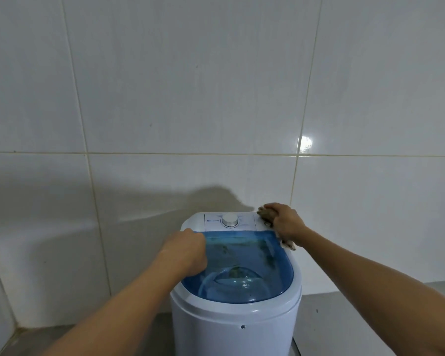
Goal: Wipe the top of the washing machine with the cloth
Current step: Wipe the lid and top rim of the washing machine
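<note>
Right hand (285, 222) presses flat on a brownish cloth (265, 215), fingers closed over it, at the back right corner of the washing machine (235, 327) top. Just left of it sits the white dial (230, 220). Left hand (184, 249), fingers curled, grips the blue lid (247, 263) at its left edge.

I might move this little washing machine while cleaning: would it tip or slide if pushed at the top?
Possibly. The washing machine looks tall, narrow and plastic, so probably light. The left hand resting on its blue lid may be steadying it as the right hand presses the cloth.
</note>
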